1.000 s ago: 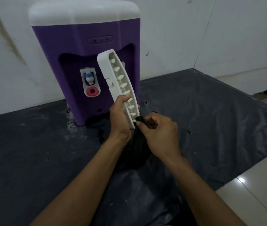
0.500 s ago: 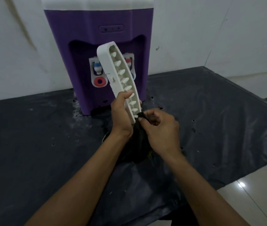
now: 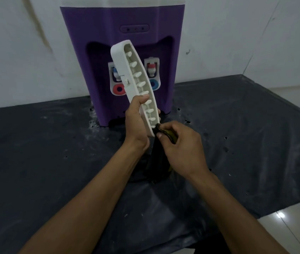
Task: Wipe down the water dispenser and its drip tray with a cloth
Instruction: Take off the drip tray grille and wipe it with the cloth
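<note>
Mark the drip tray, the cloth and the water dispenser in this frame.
drip tray [image 3: 122, 67]: head view, on its white outer rim.
cloth [image 3: 159, 162]: head view, on the dark part hanging below the hands.
water dispenser [image 3: 94, 30]: head view, on its purple front.

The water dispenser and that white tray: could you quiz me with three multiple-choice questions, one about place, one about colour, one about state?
1. Where is the drip tray?
A. lying flat on the table
B. held up in front of the water dispenser
C. slotted into the dispenser

2. What colour is the dispenser's body?
A. purple
B. green
C. orange

3. What is the right hand doing?
A. resting open on the table
B. pressing a tap
C. pinching a dark cloth at the tray's lower end

Answers:
1 B, the left hand grips it, tilted, off the black-covered table.
2 A, purple under a white top.
3 C, its fingers are closed on the cloth.
</note>
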